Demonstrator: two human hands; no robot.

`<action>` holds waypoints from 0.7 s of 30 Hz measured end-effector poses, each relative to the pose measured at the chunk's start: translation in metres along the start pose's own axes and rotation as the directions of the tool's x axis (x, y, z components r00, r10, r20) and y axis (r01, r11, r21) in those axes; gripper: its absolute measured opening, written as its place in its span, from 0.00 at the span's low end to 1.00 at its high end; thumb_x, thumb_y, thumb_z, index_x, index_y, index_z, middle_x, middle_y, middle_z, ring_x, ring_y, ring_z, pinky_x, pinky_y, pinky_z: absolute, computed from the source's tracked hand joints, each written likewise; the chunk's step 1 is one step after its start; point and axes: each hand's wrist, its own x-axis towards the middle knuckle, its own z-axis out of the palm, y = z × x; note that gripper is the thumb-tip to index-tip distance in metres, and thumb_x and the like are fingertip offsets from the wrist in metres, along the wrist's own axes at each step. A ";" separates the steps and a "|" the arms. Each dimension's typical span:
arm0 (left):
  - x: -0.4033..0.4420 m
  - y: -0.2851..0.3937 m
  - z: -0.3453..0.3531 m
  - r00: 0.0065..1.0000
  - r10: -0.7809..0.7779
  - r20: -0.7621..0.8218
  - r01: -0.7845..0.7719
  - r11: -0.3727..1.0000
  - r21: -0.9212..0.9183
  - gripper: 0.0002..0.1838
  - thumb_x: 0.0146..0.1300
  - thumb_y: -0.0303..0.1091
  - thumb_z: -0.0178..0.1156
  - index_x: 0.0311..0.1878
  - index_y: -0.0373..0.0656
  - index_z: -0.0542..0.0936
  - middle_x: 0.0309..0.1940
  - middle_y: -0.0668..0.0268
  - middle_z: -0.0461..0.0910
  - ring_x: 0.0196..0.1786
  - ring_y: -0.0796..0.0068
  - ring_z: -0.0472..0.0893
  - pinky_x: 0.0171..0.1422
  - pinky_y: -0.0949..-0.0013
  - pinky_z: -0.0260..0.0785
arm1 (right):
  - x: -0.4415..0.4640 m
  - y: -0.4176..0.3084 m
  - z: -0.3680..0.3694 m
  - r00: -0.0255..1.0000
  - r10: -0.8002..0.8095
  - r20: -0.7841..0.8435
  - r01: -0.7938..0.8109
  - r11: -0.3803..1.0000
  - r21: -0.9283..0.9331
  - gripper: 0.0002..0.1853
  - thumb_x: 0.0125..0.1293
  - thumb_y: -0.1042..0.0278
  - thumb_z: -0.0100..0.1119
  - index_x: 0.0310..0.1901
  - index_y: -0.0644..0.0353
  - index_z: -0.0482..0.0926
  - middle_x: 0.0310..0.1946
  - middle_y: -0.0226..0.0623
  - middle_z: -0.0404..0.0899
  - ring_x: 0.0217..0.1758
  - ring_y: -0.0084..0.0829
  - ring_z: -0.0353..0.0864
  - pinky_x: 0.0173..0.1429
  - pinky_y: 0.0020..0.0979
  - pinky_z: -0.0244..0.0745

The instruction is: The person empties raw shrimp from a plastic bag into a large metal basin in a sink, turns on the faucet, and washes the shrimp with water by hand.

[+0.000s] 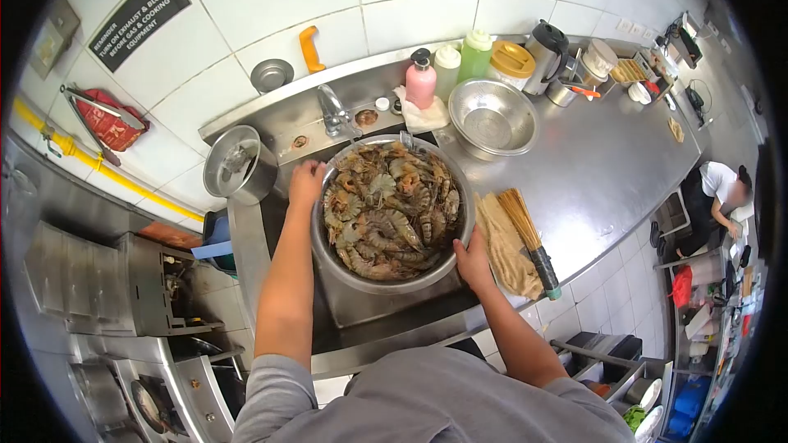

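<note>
A large round metal bowl heaped with raw shrimp is above the sink, just below the faucet. On its left rim is my left hand, fingers closed over the edge. My right hand grips the lower right side of the rim, thumb upward. Parts of the fingers on both hands are hidden by the bowl. Right of my right hand lie a tan cloth and a stick brush with a dark wrapped handle.
A metal pot stands left of the sink. Behind on the counter are an empty steel bowl, a pink pump bottle, a green bottle and a steel jug. Another person works at far right.
</note>
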 end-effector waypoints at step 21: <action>-0.190 -0.016 -0.004 0.832 -0.552 -0.047 0.286 0.501 -0.817 0.14 0.78 0.38 0.52 0.46 0.35 0.78 0.37 0.67 0.80 0.38 0.79 0.75 0.46 0.70 0.70 | 0.120 -0.036 0.023 0.978 0.037 0.207 0.093 0.808 -0.582 0.31 0.70 0.69 0.51 0.74 0.61 0.59 0.53 0.63 0.79 0.54 0.62 0.79 0.59 0.54 0.73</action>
